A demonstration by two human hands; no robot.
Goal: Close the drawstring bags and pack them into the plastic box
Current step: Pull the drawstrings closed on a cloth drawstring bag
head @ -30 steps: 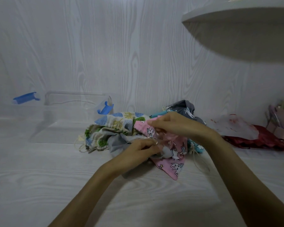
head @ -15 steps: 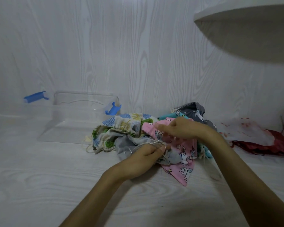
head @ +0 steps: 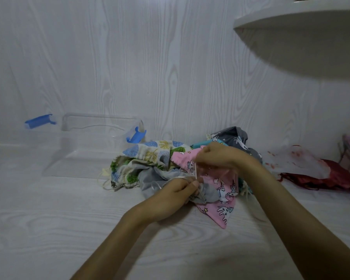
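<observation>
Hands — left hand, right hand — pinch grey bag's cord; no legible writing.

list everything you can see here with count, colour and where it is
plastic box: 1, clear with blue latches, back left on the table, against the wall
leaf-print bag: 1, white with blue, green and yellow leaves, left side of the pile
light grey bag: 1, grey, front of the pile, at the left hand
pink unicorn bag: 1, pink, front right of the pile
dark grey unicorn bag: 1, dark grey, back of the pile
teal bag: 1, teal, mostly hidden at the back
red fabric: 1, dark red, far right
shelf: 1, white, upper right on the wall
table: 1, white woodgrain
left hand: 1, pinches the grey bag's cord
right hand: 1, pinches a cord above the pink bag
</observation>
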